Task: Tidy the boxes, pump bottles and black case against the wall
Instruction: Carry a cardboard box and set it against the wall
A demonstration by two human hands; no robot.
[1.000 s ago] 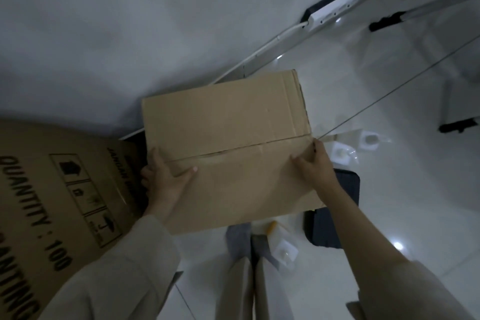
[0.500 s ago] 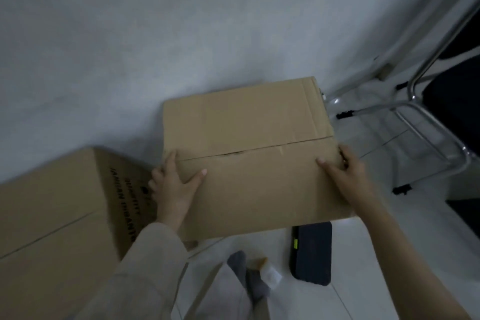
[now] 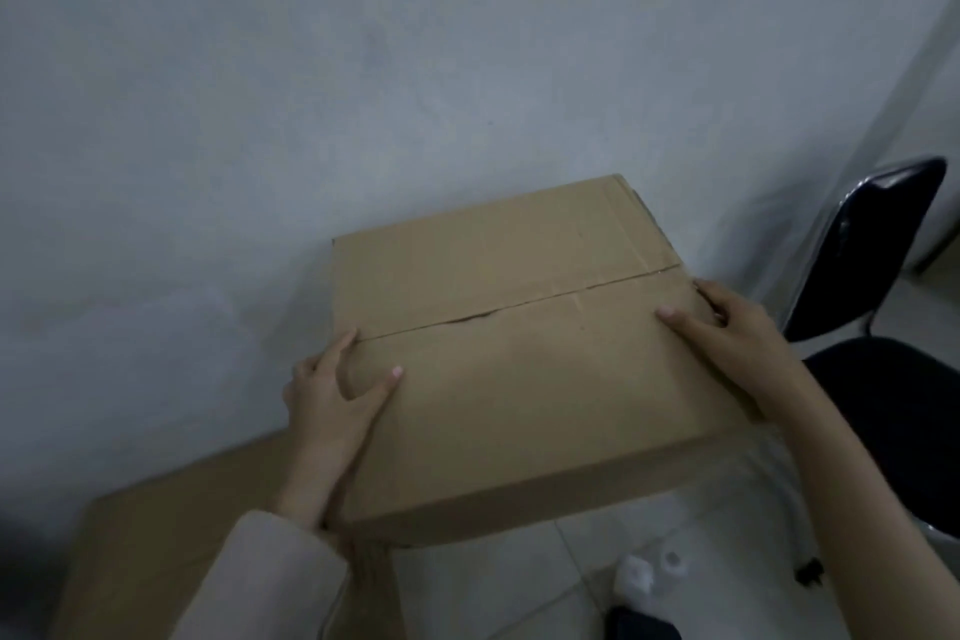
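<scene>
A plain brown cardboard box [image 3: 519, 364] with closed top flaps is held up off the floor in front of the grey wall. My left hand [image 3: 337, 400] grips its left side with the thumb on top. My right hand [image 3: 727, 333] grips its right edge. A larger cardboard box [image 3: 171, 551] stands on the floor at lower left, against the wall. Two white pump bottles [image 3: 647, 572] stand on the floor below the held box. The top of the black case [image 3: 641, 626] shows at the bottom edge.
A black chair [image 3: 878, 327] with a chrome frame stands at the right, close to the held box. The grey wall [image 3: 363, 68] fills the upper view. White floor tiles [image 3: 493, 587] show beneath the box.
The held box has risen from the floor and now hangs well above the bottles and case. The view has tilted up toward the wall, and the chair has come closer at right.
</scene>
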